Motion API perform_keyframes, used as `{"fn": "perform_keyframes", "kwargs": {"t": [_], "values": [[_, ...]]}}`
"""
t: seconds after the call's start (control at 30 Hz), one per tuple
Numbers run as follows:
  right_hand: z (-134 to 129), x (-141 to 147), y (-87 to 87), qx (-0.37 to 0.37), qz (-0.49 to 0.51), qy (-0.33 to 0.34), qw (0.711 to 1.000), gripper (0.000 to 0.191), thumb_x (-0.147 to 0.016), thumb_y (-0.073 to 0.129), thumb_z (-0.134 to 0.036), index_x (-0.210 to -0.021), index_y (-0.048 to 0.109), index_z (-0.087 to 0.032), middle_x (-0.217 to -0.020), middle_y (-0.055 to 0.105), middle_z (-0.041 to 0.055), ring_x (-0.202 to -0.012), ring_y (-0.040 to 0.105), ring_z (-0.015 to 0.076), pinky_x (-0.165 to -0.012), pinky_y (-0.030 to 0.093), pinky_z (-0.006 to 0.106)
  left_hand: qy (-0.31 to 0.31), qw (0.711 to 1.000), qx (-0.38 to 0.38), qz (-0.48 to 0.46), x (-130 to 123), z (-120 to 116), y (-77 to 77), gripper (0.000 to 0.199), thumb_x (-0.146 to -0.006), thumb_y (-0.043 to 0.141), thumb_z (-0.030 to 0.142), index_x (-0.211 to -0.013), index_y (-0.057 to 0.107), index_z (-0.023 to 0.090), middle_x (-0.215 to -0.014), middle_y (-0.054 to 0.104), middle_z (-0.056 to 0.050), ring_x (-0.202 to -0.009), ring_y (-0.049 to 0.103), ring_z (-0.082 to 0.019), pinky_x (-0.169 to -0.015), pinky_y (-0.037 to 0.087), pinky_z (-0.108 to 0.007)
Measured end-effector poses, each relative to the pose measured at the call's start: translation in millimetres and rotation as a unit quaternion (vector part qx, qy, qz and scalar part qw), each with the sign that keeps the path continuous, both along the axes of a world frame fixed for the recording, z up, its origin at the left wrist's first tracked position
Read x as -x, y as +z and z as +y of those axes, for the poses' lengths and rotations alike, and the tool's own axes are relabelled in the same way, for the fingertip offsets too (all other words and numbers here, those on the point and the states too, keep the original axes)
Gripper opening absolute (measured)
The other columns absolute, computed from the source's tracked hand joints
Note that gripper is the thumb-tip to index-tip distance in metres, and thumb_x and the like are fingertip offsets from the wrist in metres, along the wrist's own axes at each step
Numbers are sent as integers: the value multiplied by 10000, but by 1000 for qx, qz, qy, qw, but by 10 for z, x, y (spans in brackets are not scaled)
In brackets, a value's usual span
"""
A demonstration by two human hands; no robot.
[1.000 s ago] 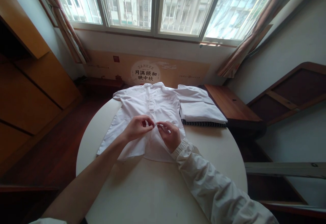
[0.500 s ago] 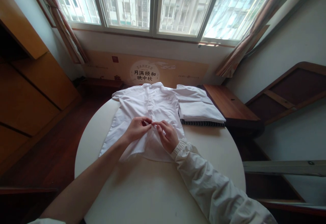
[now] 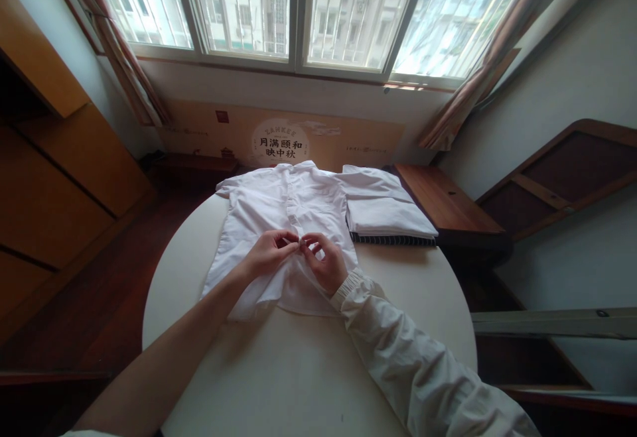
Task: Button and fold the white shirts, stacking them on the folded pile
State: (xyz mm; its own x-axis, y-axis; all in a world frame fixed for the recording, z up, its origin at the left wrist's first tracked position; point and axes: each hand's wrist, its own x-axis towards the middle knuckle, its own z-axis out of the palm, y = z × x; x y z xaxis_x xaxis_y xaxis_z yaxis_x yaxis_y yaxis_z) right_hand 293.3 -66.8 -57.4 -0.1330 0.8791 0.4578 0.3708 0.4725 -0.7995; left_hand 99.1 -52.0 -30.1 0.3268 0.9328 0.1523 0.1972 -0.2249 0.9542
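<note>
A white button-up shirt (image 3: 253,208) lies spread front side up on a round cream table (image 3: 298,371), its collar toward the window. Over the middle of its front placket, my left hand (image 3: 271,251) pinches the fabric between thumb and fingers. Fingertip to fingertip with it, my right hand (image 3: 324,261) is also closed in a pinch on the placket. Any button between the fingertips is too small and covered to make out. The lower hem fans out below my hands.
Folded white clothes (image 3: 391,215) sit on a black striped item (image 3: 398,240) at the table's right. Beyond stands a brown wooden cabinet (image 3: 448,201). A barred window (image 3: 249,12) and curtains (image 3: 119,59) are at the back, an orange-brown cupboard (image 3: 54,191) at left.
My right hand's fingers have curled from a straighter pose into a pinch at the placket. My left hand keeps its pinch. The view has shifted slightly.
</note>
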Motion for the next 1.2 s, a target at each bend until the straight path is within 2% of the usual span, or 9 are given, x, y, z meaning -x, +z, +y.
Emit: {"fn": "perform_keyframes", "kwargs": {"t": [0.1,0.23,0.43,0.6,0.8,1.0,1.2], "values": [[-2,0,12,6,2,-1,1000,173,-953,678,-337,-1078,732,-231,-978,788,33,-703,695,149,-561,521,242,-4,1000,-6,8,2,-9,1,291,-920,742,439,-1036,818,184,-1001,818,-62,-911,751,-208,-791,568,-266],[-9,-4,26,2,-1,-26,1000,172,-950,716,-377,-1047,751,-238,-993,804,23,-705,712,155,-664,571,280,9,1000,-1,-4,1,7,-30,307,-918,750,460,-1044,821,189,-990,823,-59,-892,753,-205,-783,574,-266],[-5,-20,-16,5,-22,-61,998,207,-944,752,-457,-1002,802,-264,-934,826,17,-671,731,180,-634,575,299,33,999,5,-16,-4,25,-50,323,-868,804,468,-1008,824,178,-987,825,-70,-877,755,-205,-788,591,-275],[-8,-24,-19,-27,-67,-75,995,214,-961,740,-457,-1007,827,-266,-898,830,36,-658,730,194,-713,596,339,37,999,22,-30,1,34,-66,329,-845,823,472,-992,831,178,-959,828,-74,-856,762,-214,-776,601,-288],[-1,-44,-33,-95,-149,-67,982,189,-992,712,-391,-1033,828,-248,-848,822,42,-677,728,203,-863,565,384,31,998,33,-31,-4,30,-64,354,-835,826,489,-992,827,173,-973,830,-87,-878,773,-232,-809,613,-317],[-4,-47,-45,-118,-198,-68,971,188,-1033,656,-353,-1066,811,-252,-919,834,47,-718,725,205,-930,525,394,39,999,19,-24,-32,6,-25,334,-833,835,470,-970,820,167,-958,826,-82,-877,771,-223,-818,601,-304],[-21,-50,3,-148,-246,-67,956,207,-1073,585,-285,-1065,786,-240,-932,821,60,-799,720,216,-994,465,412,31,997,49,-46,-17,25,-66,390,-797,868,492,-1001,813,164,-961,824,-87,-841,757,-207,-776,586,-287]]}}
